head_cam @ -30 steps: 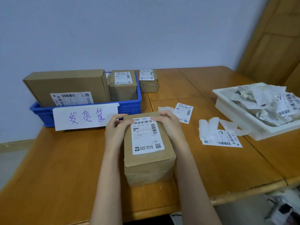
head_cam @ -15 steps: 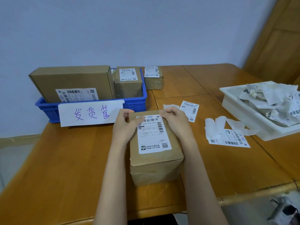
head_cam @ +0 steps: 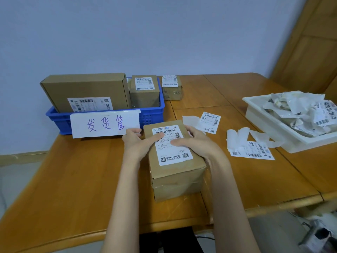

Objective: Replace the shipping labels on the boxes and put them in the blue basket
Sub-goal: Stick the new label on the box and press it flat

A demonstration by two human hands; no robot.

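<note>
Head view: both hands, left [head_cam: 138, 143] and right [head_cam: 195, 141], clasp the stiff, likely light box [head_cam: 175, 161] by its sides, thumbs pressing its label [head_cam: 171, 143].

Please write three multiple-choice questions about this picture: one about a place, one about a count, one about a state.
1. Where is the small box with a label on top?
A. in the blue basket
B. on the table beside the basket
C. in the white tray

2. How many boxes stand in the blue basket?
A. two
B. three
C. none

3. What do the hands do to the front box?
A. press its label
B. lift it high
C. nothing

Answers: 1 B, it rests on wood right of the basket. 2 A, one large, one small. 3 A, both thumbs lie on the label.
</note>
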